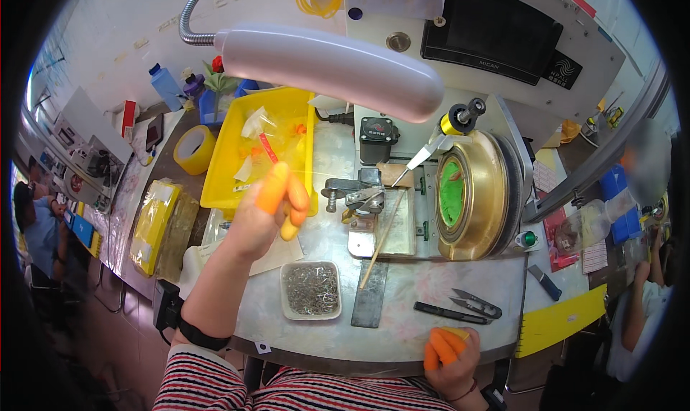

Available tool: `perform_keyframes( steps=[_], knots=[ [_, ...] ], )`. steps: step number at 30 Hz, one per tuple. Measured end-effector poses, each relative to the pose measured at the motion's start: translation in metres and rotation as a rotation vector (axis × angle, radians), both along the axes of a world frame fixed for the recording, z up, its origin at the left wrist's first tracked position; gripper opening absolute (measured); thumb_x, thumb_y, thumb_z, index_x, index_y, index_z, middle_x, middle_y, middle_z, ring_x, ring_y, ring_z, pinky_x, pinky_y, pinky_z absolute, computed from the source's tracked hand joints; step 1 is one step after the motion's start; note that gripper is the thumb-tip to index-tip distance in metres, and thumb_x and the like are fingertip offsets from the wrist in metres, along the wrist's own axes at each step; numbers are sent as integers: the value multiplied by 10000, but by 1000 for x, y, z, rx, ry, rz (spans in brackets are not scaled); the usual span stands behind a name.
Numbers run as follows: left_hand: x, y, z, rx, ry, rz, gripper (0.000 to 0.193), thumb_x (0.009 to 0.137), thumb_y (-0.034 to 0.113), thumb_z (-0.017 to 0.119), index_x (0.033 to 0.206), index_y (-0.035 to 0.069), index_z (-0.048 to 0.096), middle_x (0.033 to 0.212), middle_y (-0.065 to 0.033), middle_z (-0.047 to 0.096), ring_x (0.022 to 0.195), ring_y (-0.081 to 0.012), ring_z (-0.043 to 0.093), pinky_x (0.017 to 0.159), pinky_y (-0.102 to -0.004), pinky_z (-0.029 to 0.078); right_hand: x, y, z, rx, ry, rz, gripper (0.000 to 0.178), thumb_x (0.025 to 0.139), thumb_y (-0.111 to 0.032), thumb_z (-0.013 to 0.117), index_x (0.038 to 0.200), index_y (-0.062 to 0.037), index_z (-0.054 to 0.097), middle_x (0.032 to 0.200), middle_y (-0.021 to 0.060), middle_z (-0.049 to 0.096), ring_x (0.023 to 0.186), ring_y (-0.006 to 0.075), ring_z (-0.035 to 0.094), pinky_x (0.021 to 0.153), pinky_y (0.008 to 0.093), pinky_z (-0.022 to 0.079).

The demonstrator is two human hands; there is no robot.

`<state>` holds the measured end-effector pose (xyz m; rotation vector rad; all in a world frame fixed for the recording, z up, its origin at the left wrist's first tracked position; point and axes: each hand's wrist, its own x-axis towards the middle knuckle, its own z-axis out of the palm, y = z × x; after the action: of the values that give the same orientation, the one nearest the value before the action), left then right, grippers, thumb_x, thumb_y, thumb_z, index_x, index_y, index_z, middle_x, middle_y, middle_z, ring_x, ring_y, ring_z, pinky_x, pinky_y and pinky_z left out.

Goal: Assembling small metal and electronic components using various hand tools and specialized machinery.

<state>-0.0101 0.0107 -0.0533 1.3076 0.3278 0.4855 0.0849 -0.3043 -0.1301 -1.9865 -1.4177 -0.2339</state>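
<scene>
My left hand [267,211], with orange finger cots on its fingers, is raised in front of the yellow tray [310,134]. Its fingers are pinched together, and what they hold is too fine to make out. A red strip [268,148] shows just beyond the fingertips; whether it is held or lies in the tray, I cannot tell. A faint thin line runs from near this hand toward the small clamp [365,195] on the machine. At the table's front edge, my right hand [453,361], also in orange cots, is curled closed, its contents hidden.
A white dish of small metal pieces [310,290] stands near a grey flat bar [370,296]. Thread snips [476,303] and a black pen-like tool [449,312] lie ahead of my right hand. A brass wheel [467,245] and lamp [330,69] occupy the back. Other people sit at both sides.
</scene>
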Motion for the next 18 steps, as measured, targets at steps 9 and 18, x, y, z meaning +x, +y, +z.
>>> perform_keyframes(
  steps=[9, 18],
  knots=[
    [6, -20, 25, 821, 830, -460, 270, 818, 247, 494, 857, -6, 582, 633, -113, 595, 521, -179, 581, 505, -285, 451, 7, -7, 5, 22, -7, -58, 186, 651, -47, 628, 835, -45, 595, 835, 57, 590, 714, 220, 547, 662, 347, 423],
    [-98, -32, 73, 278, -10, 406, 263, 706, -58, 513, 959, 11, 531, 869, -79, 582, 651, -106, 545, 660, -214, 439, 41, -29, 88, 409, -16, -143, 240, 653, -29, 653, 885, -45, 592, 849, 82, 610, 680, 232, 581, 595, 280, 455]
  ],
)
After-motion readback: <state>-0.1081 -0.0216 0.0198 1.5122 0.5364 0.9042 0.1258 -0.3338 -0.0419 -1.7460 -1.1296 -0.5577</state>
